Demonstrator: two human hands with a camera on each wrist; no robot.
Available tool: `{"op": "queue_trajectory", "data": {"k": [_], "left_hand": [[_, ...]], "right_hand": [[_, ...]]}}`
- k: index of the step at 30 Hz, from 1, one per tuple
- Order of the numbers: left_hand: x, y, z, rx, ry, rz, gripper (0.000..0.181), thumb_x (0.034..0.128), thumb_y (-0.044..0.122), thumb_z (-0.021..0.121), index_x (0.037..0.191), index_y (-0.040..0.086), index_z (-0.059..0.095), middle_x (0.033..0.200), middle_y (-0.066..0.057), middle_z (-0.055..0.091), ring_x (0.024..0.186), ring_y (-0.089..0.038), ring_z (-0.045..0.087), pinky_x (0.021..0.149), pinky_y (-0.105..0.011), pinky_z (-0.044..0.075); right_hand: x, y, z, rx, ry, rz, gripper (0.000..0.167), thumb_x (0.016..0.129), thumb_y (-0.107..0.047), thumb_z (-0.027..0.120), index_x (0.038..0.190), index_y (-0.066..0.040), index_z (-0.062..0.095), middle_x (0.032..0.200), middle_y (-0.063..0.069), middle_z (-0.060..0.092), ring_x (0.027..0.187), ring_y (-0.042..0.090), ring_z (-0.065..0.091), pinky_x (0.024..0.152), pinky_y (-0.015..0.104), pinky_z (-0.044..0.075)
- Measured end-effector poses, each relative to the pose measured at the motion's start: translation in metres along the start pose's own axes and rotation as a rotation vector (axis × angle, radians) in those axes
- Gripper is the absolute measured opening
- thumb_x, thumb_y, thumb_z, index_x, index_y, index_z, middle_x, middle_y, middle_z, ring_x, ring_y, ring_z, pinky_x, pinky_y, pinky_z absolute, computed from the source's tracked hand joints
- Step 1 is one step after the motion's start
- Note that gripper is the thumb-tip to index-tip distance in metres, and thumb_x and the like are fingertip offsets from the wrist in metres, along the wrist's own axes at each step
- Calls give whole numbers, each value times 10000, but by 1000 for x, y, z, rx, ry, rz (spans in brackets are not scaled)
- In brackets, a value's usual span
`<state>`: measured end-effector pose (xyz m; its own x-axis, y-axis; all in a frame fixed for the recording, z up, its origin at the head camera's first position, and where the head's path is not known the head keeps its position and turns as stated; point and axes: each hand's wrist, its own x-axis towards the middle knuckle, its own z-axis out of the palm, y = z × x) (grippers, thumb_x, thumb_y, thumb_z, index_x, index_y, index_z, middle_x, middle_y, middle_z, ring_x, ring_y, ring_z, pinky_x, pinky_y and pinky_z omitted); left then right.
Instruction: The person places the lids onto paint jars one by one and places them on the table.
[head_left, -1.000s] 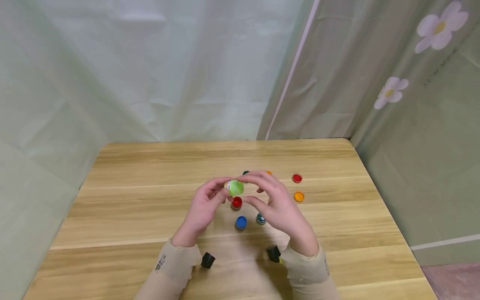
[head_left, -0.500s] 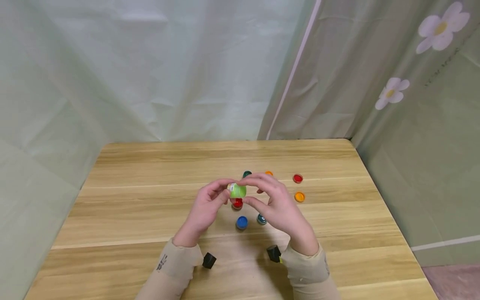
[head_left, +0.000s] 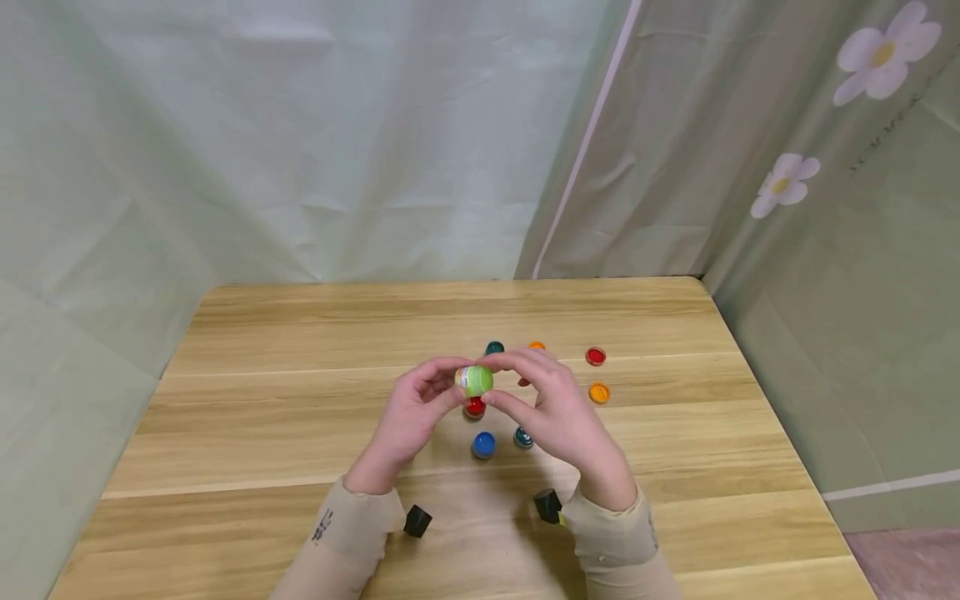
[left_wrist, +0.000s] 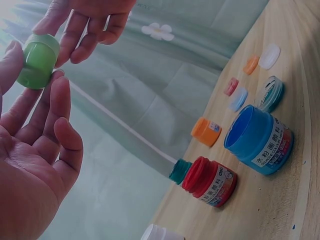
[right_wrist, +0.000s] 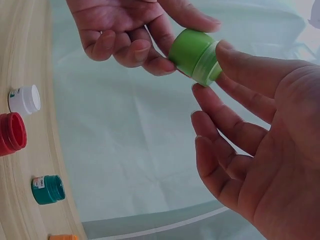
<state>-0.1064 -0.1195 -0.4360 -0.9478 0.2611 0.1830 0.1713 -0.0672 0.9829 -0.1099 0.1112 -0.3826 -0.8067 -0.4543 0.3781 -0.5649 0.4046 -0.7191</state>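
Now, green jar (head_left: 474, 381): tilted, up off the table (head_left: 300, 417)!
Left hand (head_left: 408, 408): grip pinched on its body.
Right hand (head_left: 558, 410): grip pinched about its lid (right_wrist: 209, 69).
Danger: one jerky twist could splash the open red jar (left_wrist: 212, 186).

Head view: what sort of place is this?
Probably a curtained-off tabletop work spot, though the wider room is out of view. A pale, flower-printed curtain hangs behind a wood-grain table; a blue paint jar stands on it, and a green jar is held above.
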Motion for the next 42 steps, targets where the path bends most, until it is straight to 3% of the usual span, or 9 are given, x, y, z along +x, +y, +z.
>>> {"op": "queue_trajectory", "data": {"k": [5, 13, 20, 26, 33, 37, 42], "left_hand": [[0, -1, 0, 5, 13, 0, 325, 1002, 66, 756, 1322, 55, 700, 1159, -73, 704, 979, -240, 615, 832, -298, 527], [1, -3, -1, 36, 30, 18, 338, 938, 46, 826, 1257, 93, 723, 1091, -76, 682, 928, -244, 604, 787, -284, 515], [2, -7, -1, 23, 9, 51, 327, 914, 15, 843, 1217, 53, 726, 1047, -54, 691, 893, -213, 609, 793, -289, 510], [2, -6, -1, 21, -8, 64, 301, 938, 22, 820, 1223, 41, 727, 1041, -53, 698, 907, -209, 621, 788, -287, 516], [2, -4, 1, 12, -8, 55, 323, 926, 50, 841, 1229, 50, 729, 1048, -65, 708, 906, -216, 626, 773, -287, 520], [1, -4, 1, 12, 7, 61, 312, 941, 60, 830, 1235, 37, 729, 1030, -58, 690, 893, -209, 605, 780, -286, 514], [1, -6, -1, 24, 29, 62, 327, 944, 47, 822, 1256, 29, 725, 1019, -49, 683, 898, -208, 605, 768, -286, 512]], "right_hand": [[0, -1, 1, -43, -4, 9, 352, 979, -254, 811, 1316, -185, 735, 1256, -98, 724, 1132, 132, 632, 898, 442, 554], [-1, -4, 6, -176, -42, 98, 313, 1034, -339, 726, 1277, -142, 700, 1160, -40, 698, 1103, 162, 633, 917, 393, 559], [-1, -7, 12, -257, -51, 164, 304, 1096, -409, 620, 1189, -127, 686, 1039, -40, 677, 918, 155, 618, 787, 357, 548], [-1, -6, 14, -278, -49, 168, 272, 1120, -399, 577, 1144, -145, 670, 922, -79, 629, 798, 135, 560, 703, 336, 505], [0, -6, 14, -278, -45, 174, 295, 1123, -421, 561, 1152, -153, 683, 940, -85, 654, 817, 131, 583, 726, 343, 517], [0, -7, 12, -226, -30, 167, 357, 1118, -456, 556, 1261, -162, 698, 1062, -69, 702, 926, 131, 638, 787, 363, 552], [-2, -6, 6, -176, -15, 67, 419, 1069, -418, 668, 1431, -207, 653, 1261, -68, 689, 1112, 159, 647, 856, 383, 566]]}}
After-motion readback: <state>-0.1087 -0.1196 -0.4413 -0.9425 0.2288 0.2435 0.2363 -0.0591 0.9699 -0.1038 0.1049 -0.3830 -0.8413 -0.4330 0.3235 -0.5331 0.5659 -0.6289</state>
